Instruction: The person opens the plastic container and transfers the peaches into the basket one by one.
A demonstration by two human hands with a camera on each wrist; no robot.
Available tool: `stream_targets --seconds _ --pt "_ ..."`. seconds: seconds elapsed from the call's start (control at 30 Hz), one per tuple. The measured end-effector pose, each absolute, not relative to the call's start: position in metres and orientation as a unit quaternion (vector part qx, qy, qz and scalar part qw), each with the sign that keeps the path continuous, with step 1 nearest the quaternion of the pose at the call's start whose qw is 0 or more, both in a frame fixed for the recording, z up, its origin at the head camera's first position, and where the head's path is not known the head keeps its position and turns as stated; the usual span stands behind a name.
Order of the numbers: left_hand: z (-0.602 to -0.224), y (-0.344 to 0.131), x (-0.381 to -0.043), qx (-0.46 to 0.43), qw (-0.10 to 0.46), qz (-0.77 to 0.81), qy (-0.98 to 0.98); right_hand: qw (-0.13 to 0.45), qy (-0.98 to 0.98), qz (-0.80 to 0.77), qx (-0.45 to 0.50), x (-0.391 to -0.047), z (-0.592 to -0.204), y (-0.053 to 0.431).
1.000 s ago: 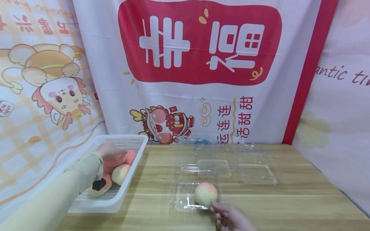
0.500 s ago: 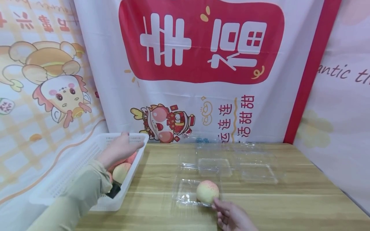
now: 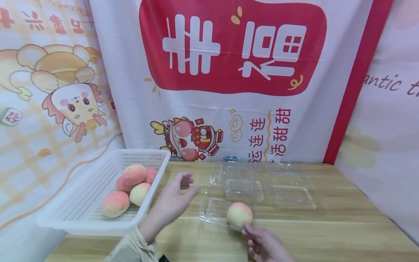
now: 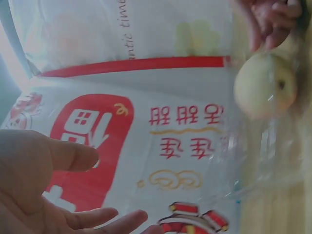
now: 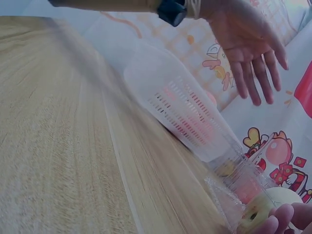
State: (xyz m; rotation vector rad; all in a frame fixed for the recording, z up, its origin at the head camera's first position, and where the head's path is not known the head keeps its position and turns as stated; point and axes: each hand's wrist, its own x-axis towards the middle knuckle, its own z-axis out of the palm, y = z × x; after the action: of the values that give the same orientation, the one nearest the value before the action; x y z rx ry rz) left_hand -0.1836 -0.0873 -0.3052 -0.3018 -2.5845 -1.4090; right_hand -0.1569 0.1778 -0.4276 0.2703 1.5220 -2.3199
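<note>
My left hand hangs over the table between the white basket and a clear plastic box, fingers spread and nothing in them. In the left wrist view, its thumb and fingers stand well apart. A pale peach with a pink blush sits at the right side of the box's base, whose lid stands raised behind. At the box's near right corner my right hand pinches the rim, fingertips close to the peach. Several pink and cream peaches lie in the basket.
Another clear open box stands behind to the right on the wooden table. A printed cloth hangs along the table's back edge, and more cloth covers both sides.
My left hand has come out of the basket, rightward and toward me, without a peach. My right hand stays at the box corner. The view has shifted slightly.
</note>
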Motion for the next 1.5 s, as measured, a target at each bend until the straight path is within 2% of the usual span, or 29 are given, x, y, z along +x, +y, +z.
stream_targets --seconds 0.27,0.5,0.93,1.27,1.5 --pt "-0.358 -0.060 -0.170 -0.128 0.091 -0.579 -0.800 0.162 0.562 -0.806 0.087 -0.156 -0.427 0.177" --pt "-0.381 -0.044 -0.164 -0.122 0.089 -0.606 -0.781 0.186 0.584 -0.787 0.068 -0.155 -0.425 0.179" --pt "-0.398 -0.036 -0.168 -0.133 0.081 -0.590 -0.793 0.215 0.584 -0.782 0.032 -0.153 -0.429 0.176" --pt "-0.401 -0.033 -0.172 -0.123 0.087 -0.584 -0.798 0.223 0.528 -0.818 0.051 -0.152 -0.430 0.178" --pt "-0.403 -0.026 -0.176 -0.104 0.070 -0.590 -0.798 0.227 0.499 -0.834 0.070 -0.152 -0.431 0.177"
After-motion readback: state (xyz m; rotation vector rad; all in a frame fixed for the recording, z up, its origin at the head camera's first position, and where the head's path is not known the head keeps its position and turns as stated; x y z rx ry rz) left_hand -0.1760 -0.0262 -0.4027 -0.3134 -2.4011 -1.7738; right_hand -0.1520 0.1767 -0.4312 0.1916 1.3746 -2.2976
